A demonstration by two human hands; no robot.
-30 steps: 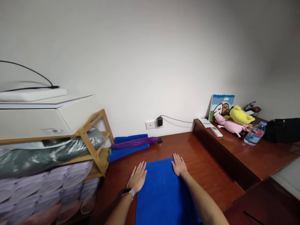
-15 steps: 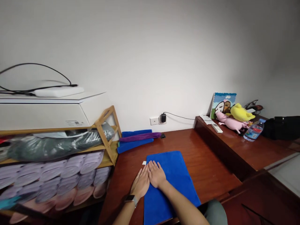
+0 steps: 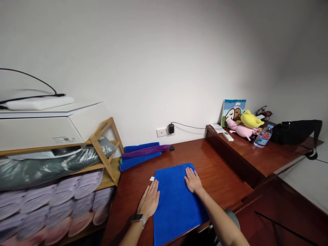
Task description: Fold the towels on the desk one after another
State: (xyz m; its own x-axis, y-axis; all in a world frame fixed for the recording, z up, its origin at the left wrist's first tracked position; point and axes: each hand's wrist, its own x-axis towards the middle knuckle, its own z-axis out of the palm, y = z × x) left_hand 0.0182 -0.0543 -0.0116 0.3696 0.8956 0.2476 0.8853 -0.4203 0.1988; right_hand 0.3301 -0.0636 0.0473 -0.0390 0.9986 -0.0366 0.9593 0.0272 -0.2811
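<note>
A blue towel (image 3: 174, 205) lies spread flat on the reddish-brown wooden desk (image 3: 133, 191), a small white tag (image 3: 152, 178) sticking out at its left edge. My left hand (image 3: 149, 201), with a watch (image 3: 138, 218) on the wrist, rests flat along the towel's left edge, fingers stretched out. Near the far right corner of the towel, my right hand (image 3: 192, 180) lies flat with its fingers somewhat spread. Neither hand grips anything.
Rolled blue and purple towels (image 3: 143, 154) lie against the wall. At left stands a wooden rack (image 3: 110, 150) with lilac and pink slippers (image 3: 61, 193). A raised desk part at right bears plush toys (image 3: 243, 130), a water bottle (image 3: 263, 136), a remote (image 3: 228, 136) and a black bag (image 3: 287, 132).
My right hand has slid across the towel to the right, away from my left hand. The left hand stays at the left edge. The camera view has turned slightly to the right.
</note>
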